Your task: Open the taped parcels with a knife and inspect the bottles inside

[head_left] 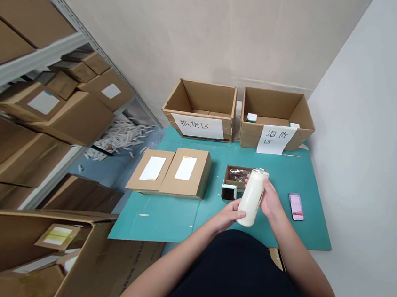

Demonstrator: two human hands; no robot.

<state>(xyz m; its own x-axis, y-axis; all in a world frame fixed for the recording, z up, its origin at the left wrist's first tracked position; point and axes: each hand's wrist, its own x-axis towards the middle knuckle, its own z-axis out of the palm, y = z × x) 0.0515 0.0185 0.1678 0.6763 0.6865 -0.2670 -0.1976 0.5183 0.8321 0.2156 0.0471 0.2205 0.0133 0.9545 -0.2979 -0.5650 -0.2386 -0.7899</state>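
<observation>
Both my hands grip a white cylindrical bottle point(252, 197) with a metal-looking top, held tilted above the teal board point(162, 225). My left hand point(225, 215) wraps its lower part, and my right hand point(270, 198) holds its upper side. Just behind the bottle stands a small open cardboard box point(237, 175) holding something dark and glossy, partly hidden by the bottle. A white piece with a dark opening point(229, 193) sits against that box's front.
Two closed cardboard boxes with white labels point(173, 172) lie left on the board, and a phone point(296, 206) lies right. Two open cartons point(199, 108) point(276, 119) with paper signs stand at the wall. Shelves of cartons point(47, 104) rise at left, with a carton point(34, 254) low at left.
</observation>
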